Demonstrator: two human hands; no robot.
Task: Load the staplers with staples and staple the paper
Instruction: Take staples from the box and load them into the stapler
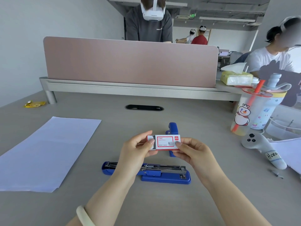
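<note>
Hands centre frame, above the grey surface point(162, 206); left hand point(138, 149) fingers grasp the left end of the staple box point(164, 142), thumb on its pulled-out inner tray; right hand point(190, 150) fingers pinch a strip of staples point(173, 143) against the box's right end; box held off the surface; open blue stapler point(154, 172) lies flat just near of the hands, metal channel exposed; second blue stapler point(173, 128) just beyond the box, partly hidden; paper sheets point(47, 150) on the left; drink cup point(254, 111) far right; bracelet point(84, 216) on the left wrist.
</note>
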